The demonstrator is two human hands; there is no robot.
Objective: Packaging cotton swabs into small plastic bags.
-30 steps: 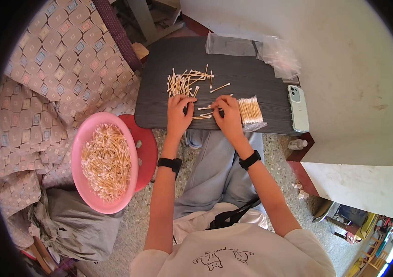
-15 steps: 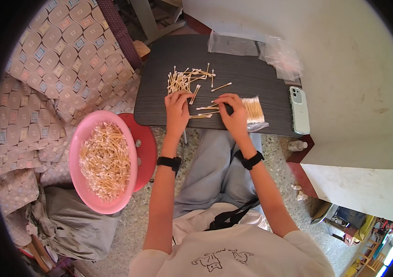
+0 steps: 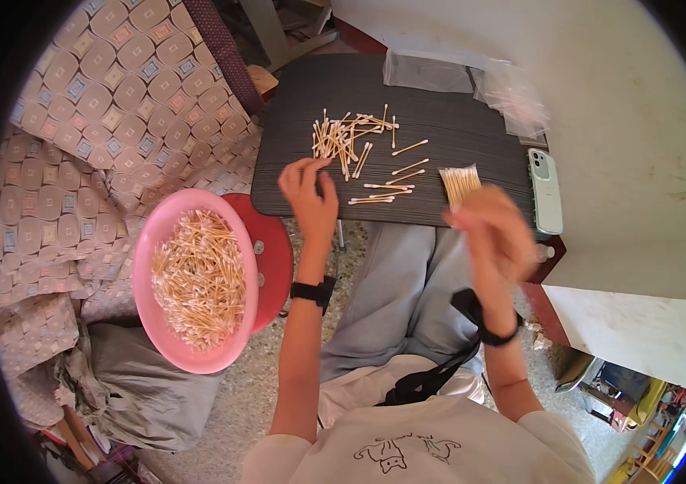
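Observation:
A loose pile of cotton swabs (image 3: 341,139) with wooden sticks and white tips lies on the dark table (image 3: 448,121). At the pile's near edge, my left hand (image 3: 308,198) is open, thumb and fingers apart, with nothing visible between them. Several single swabs (image 3: 389,190) lie spread between that pile and a clear bag of neatly lined-up swabs (image 3: 460,182). My right hand (image 3: 492,230) is over the near end of this bag, at the table's front edge. Motion smears its fingers, and they hide the bag's lower part.
A pink basin (image 3: 143,282) full of swabs stands on a red stool (image 3: 277,266) at the left. Flat clear bags (image 3: 427,73) lie along the table's far edge. A phone (image 3: 545,194) rests at the right edge, beside the wall (image 3: 625,145).
My right hand has moved right and nearer, from the loose swabs to the filled bag's near end. My left hand has shifted slightly off the pile. The whole view has shifted a little.

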